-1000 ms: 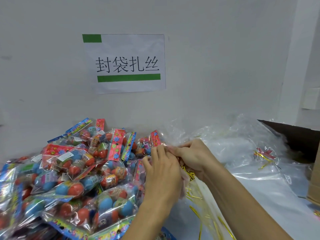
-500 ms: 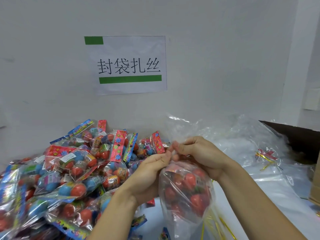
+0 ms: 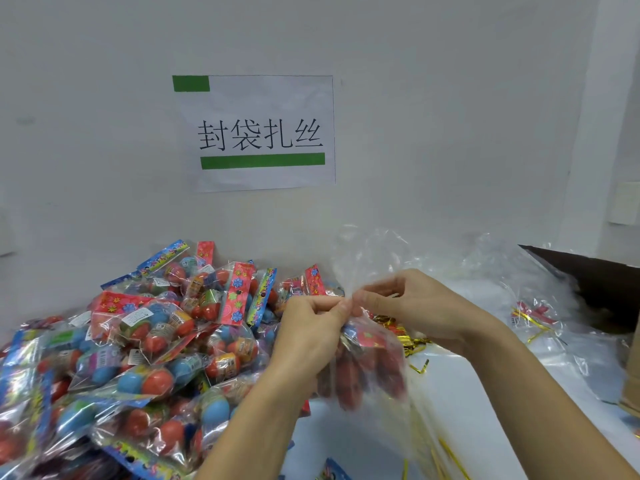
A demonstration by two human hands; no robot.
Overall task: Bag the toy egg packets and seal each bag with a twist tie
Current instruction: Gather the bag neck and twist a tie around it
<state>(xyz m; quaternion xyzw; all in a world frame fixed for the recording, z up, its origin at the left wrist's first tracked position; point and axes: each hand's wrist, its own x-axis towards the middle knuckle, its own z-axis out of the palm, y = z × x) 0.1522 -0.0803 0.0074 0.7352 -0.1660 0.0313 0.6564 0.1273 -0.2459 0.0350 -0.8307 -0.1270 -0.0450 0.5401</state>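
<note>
**Kid:** What are your hands doing?

**Helper:** Your left hand [image 3: 313,336] and your right hand [image 3: 410,306] both pinch the neck of the see-through plastic bag with red toy eggs inside [image 3: 367,368]. Your fingertips meet right at the neck, touching each other. You hold it up off the white table [image 3: 460,403] so the eggs hang down and the top bunches up thin. I think that makes it easy to tie.

**Kid:** Is the tie on it?

**Helper:** I cannot tell. The neck is hidden by your fingers, and the bag is blurry.

**Kid:** How many bags are you holding?

**Helper:** One. Its loose top sticks up above your fingers.

**Kid:** Where are the ties?

**Helper:** A bunch of shiny gold twist ties [image 3: 405,332] lies on the table just behind the bag, near your right hand. That keeps them easy to grab. There are too many to count. A few more lie near the bottom edge.

**Kid:** And the egg packets?

**Helper:** A big heap of bright packets of red and blue toy eggs [image 3: 149,341] sits by your left arm. Too many to count, dozens I guess.

**Kid:** What else?

**Helper:** One white paper sign with green bars [image 3: 259,133] on the wall, a pile of empty clear bags [image 3: 519,271] on the right, and one brown cardboard box [image 3: 595,275] behind them.
</note>
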